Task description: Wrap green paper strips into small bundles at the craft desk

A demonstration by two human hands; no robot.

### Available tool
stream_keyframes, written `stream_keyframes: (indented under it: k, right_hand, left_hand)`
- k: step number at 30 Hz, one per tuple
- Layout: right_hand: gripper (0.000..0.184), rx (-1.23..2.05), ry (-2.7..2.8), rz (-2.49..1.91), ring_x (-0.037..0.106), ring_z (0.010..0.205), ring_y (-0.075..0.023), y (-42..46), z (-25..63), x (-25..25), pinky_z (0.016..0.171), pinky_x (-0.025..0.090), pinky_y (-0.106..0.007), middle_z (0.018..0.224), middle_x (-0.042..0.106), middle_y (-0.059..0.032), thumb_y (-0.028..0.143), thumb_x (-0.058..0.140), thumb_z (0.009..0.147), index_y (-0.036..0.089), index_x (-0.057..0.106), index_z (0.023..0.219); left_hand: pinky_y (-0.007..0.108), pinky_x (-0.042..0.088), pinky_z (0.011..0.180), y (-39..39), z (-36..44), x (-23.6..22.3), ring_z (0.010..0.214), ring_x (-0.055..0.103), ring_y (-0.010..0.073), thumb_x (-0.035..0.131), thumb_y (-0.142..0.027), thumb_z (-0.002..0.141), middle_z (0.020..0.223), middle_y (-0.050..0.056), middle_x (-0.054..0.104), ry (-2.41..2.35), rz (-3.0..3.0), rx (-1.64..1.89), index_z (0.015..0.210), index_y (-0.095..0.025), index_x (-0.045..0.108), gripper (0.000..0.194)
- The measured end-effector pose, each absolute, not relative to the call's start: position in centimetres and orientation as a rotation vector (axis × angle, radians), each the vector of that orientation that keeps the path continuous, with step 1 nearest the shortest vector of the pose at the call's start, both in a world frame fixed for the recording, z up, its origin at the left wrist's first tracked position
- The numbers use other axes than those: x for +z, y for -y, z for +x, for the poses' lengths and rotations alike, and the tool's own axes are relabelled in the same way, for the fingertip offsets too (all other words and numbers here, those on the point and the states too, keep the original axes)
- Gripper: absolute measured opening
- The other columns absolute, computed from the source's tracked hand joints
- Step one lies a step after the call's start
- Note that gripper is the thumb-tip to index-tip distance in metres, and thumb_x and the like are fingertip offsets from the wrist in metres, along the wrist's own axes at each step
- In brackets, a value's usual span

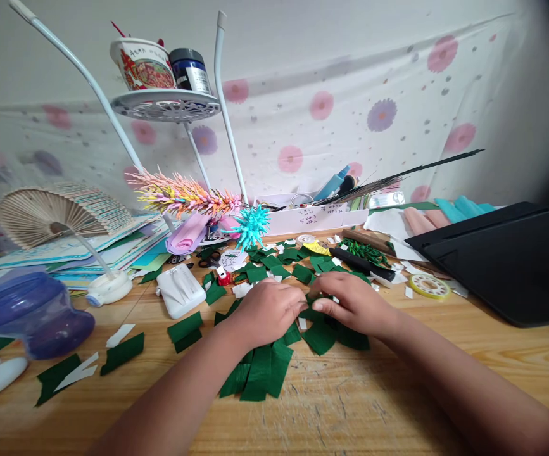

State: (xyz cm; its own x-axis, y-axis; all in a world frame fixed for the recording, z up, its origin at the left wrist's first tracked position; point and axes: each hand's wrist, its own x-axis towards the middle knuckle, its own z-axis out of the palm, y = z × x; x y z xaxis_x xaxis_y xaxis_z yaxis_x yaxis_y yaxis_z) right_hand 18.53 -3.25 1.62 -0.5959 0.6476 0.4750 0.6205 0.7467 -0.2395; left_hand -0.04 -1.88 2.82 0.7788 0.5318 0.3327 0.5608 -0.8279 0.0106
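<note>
Over a scatter of cut green crepe paper pieces (259, 373), my two hands meet at the middle of the wooden table. My left hand (267, 311) is closed, its fingers bent and pressed together; what lies in its pinch is hidden. Just to its right, my right hand (353, 303) has its thumb and forefinger drawn together at the edge of a small green crepe paper piece (309, 300). That piece sits between the fingertips of both hands. More green pieces (321, 335) lie below the right hand. A black-handled tool (364, 263) rests behind it.
A white case (181, 291) and a blue-purple tape dispenser (37, 310) stand left. Behind are a turquoise tufted flower (250, 227) and a stand (166, 104) holding a paper bowl and jar. A tape roll (429, 286) and a black panel (506, 259) are at right.
</note>
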Motion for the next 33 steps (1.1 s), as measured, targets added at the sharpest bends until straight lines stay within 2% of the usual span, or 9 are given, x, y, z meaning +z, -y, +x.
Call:
stream_keyframes:
  k: [3, 6, 11, 14, 17, 20, 26, 29, 33]
  right_hand:
    - [0.027, 0.078, 2.414, -0.835, 0.048, 0.082, -0.0180, 3.1, 19.0, 1.7, 0.070, 0.037, -0.027, 0.088, 0.056, -0.0084, 0.037, 0.047, 0.077, 0.014, 0.049, 0.092]
    - [0.017, 0.035, 2.444, -0.837, 0.049, 0.073, -0.0168, 2.9, 19.0, 1.7, 0.065, 0.037, -0.027, 0.076, 0.057, -0.0070, 0.027, 0.041, 0.081, 0.014, 0.053, 0.081]
    - [0.029, -0.016, 2.492, -0.876, 0.047, 0.059, -0.0141, 3.0, 18.6, 1.6, 0.057, 0.035, -0.025, 0.060, 0.052, -0.0032, 0.026, 0.032, 0.085, 0.016, 0.051, 0.065]
    - [0.019, 0.029, 2.458, -0.913, 0.049, 0.069, -0.0160, 3.0, 18.7, 1.6, 0.061, 0.037, -0.026, 0.072, 0.056, -0.0048, 0.031, 0.042, 0.081, 0.016, 0.051, 0.079]
    - [0.020, 0.052, 2.408, -0.938, 0.049, 0.080, -0.0180, 3.0, 19.0, 1.5, 0.068, 0.039, -0.028, 0.085, 0.056, -0.0073, 0.028, 0.051, 0.075, 0.015, 0.049, 0.090]
    - [0.009, 0.034, 2.414, -0.946, 0.050, 0.078, -0.0173, 2.9, 19.2, 1.5, 0.067, 0.039, -0.028, 0.081, 0.057, -0.0067, 0.020, 0.047, 0.077, 0.015, 0.051, 0.084]
    - [0.011, -0.034, 2.374, -0.909, 0.050, 0.074, -0.0167, 2.8, 19.0, 1.4, 0.064, 0.039, -0.027, 0.075, 0.058, -0.0067, 0.021, 0.045, 0.079, 0.015, 0.054, 0.081]
    - [0.014, -0.105, 2.380, -0.888, 0.050, 0.073, -0.0165, 3.0, 18.7, 1.5, 0.065, 0.038, -0.027, 0.074, 0.058, -0.0066, 0.023, 0.044, 0.080, 0.016, 0.055, 0.082]
    - [0.019, -0.258, 2.402, -0.961, 0.050, 0.072, -0.0171, 3.2, 18.5, 1.8, 0.066, 0.036, -0.028, 0.073, 0.058, -0.0066, 0.027, 0.043, 0.081, 0.017, 0.058, 0.081]
  left_hand:
    - [0.025, 0.034, 0.063, 1.9, -0.1, 2.8, 0.068, 0.053, 0.0131, 0.036, -0.026, 0.082, 0.071, -0.001, 0.060, 0.908, -2.888, -0.519, 0.071, -0.017, 0.053, 0.022]
    - [0.025, 0.034, 0.063, 1.8, -0.1, 2.7, 0.068, 0.053, 0.0131, 0.035, -0.026, 0.082, 0.070, -0.001, 0.060, 0.931, -2.908, -0.496, 0.072, -0.017, 0.053, 0.023]
    - [0.025, 0.034, 0.064, 1.7, -0.1, 2.8, 0.069, 0.053, 0.0135, 0.034, -0.025, 0.082, 0.072, 0.000, 0.060, 0.948, -2.910, -0.510, 0.073, -0.018, 0.054, 0.023]
    - [0.026, 0.034, 0.063, 1.8, -0.1, 2.9, 0.068, 0.053, 0.0143, 0.035, -0.025, 0.082, 0.070, 0.000, 0.060, 0.976, -2.881, -0.481, 0.072, -0.018, 0.054, 0.023]
    - [0.025, 0.034, 0.062, 1.7, -0.2, 2.9, 0.068, 0.053, 0.0148, 0.036, -0.027, 0.081, 0.070, 0.000, 0.060, 1.040, -2.855, -0.470, 0.073, -0.018, 0.054, 0.022]
    - [0.024, 0.034, 0.060, 1.6, -0.3, 2.9, 0.067, 0.052, 0.0141, 0.035, -0.027, 0.081, 0.068, 0.000, 0.058, 1.099, -2.910, -0.468, 0.071, -0.019, 0.054, 0.023]
    - [0.022, 0.035, 0.057, 1.9, 0.2, 2.9, 0.068, 0.050, 0.0123, 0.044, -0.030, 0.076, 0.077, -0.001, 0.056, 1.253, -3.090, -0.687, 0.087, -0.020, 0.054, 0.017]
    - [0.021, 0.034, 0.055, 2.1, 0.6, 2.8, 0.065, 0.049, 0.0112, 0.044, -0.023, 0.075, 0.071, -0.002, 0.055, 1.266, -3.097, -0.794, 0.077, -0.019, 0.055, 0.012]
    - [0.020, 0.033, 0.051, 2.2, 0.9, 2.6, 0.057, 0.046, 0.0092, 0.043, -0.021, 0.076, 0.060, -0.004, 0.051, 1.244, -3.069, -0.888, 0.064, -0.017, 0.054, 0.016]
